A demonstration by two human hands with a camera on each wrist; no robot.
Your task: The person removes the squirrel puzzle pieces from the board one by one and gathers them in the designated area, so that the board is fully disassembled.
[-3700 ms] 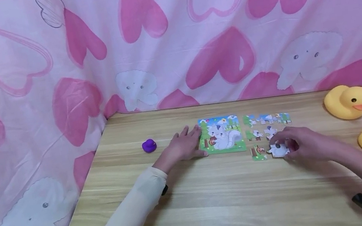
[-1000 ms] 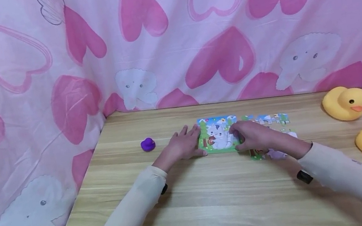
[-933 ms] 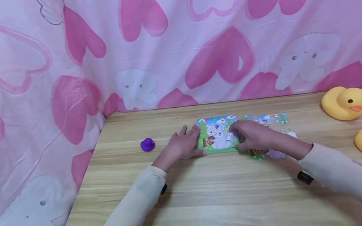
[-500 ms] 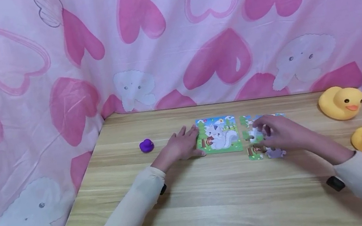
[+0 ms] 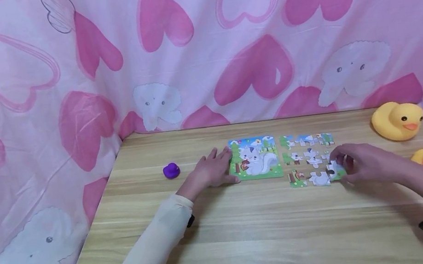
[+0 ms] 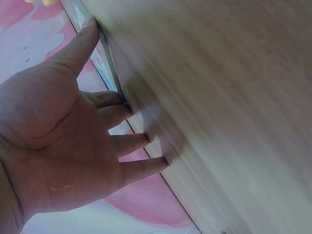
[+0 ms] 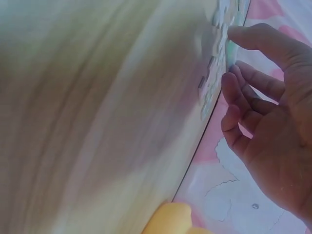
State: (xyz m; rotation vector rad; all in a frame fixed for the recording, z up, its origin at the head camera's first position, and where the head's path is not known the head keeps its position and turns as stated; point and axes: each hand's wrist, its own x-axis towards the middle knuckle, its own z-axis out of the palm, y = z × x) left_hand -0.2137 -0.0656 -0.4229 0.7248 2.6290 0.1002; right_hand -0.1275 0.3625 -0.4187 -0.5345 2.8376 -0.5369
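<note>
A square picture card (image 5: 256,159) of a white squirrel lies on the table. My left hand (image 5: 214,169) rests at its left edge with fingers spread, thumb near the lower corner; in the left wrist view the fingertips (image 6: 165,162) touch the tabletop. To the card's right, several loose jigsaw pieces (image 5: 312,157) lie in three rough rows. At the lower right end of these, my right hand (image 5: 368,164) pinches a white and green jigsaw piece (image 5: 336,171) between thumb and fingers. In the right wrist view, the thumb (image 7: 253,36) covers part of that piece.
A small purple duck (image 5: 172,171) sits left of my left hand. Two larger yellow ducks (image 5: 397,121) stand at the right, the nearer one partly behind my right forearm. A pink heart-patterned curtain (image 5: 251,69) hangs along the table's back and sides.
My right hand was at the card's right edge one second ago. It has moved right, across the loose pieces, to their lower right end with a jigsaw piece pinched. My left hand stays put.
</note>
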